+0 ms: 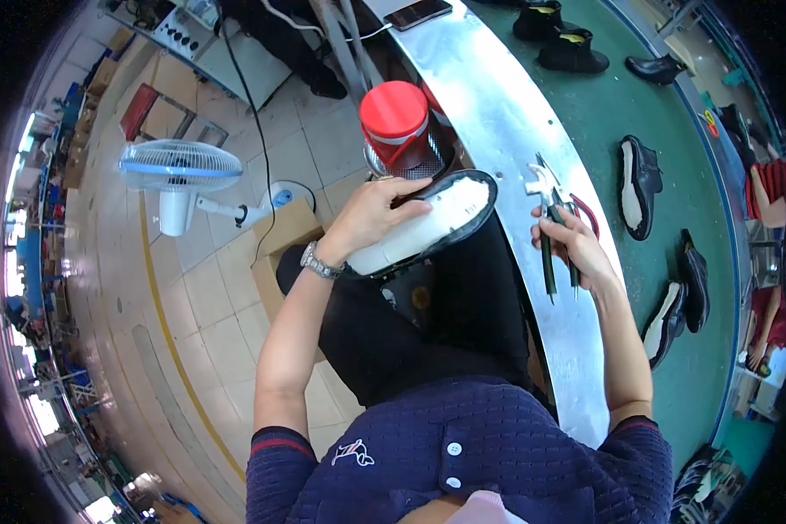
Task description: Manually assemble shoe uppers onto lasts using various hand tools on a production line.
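My left hand (380,210) is closed round a black shoe (485,208) above my lap, thumb on its underside. The shoe lies sole side up, showing a pale white bottom inside a black rim. Over the metal bench, my right hand (576,244) has its fingers closed on pincers (543,194) with a silver, hammer-like head and dark handles pointing toward me. Beside them lies another tool with a red curved handle (590,216), partly hidden behind the hand.
Black shoes (642,188) stand on the green conveyor belt (598,113) right of the metal bench (489,79). A phone (417,12) lies at the bench's far end. A red lidded jug (395,113), a cardboard box (288,229) and a fan (179,166) stand to the left.
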